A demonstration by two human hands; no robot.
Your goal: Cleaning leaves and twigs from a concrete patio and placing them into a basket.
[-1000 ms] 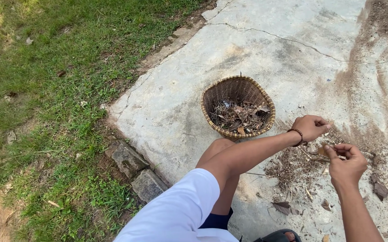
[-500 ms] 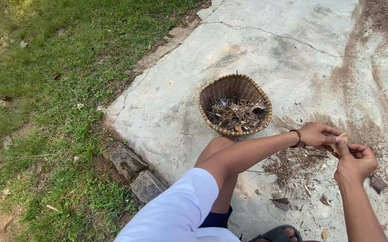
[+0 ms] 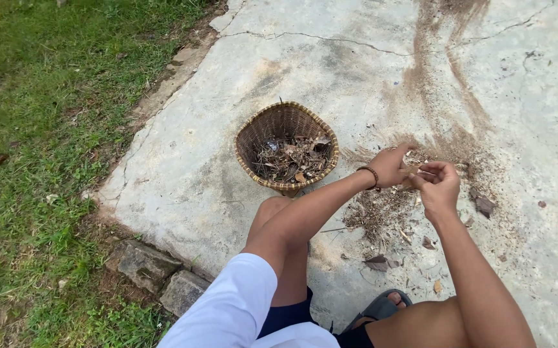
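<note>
A woven wicker basket [image 3: 286,132] sits on rough, matt, cracked concrete [image 3: 356,71].

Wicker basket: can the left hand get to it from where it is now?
Probably yes. The left hand sits just right of the wicker basket, with only bare concrete between them and the basket's open top facing up.

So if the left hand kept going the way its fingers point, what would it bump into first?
Most likely the right hand: the left hand points rightward at it, and they look almost touching, though depth is hard to judge.
</note>
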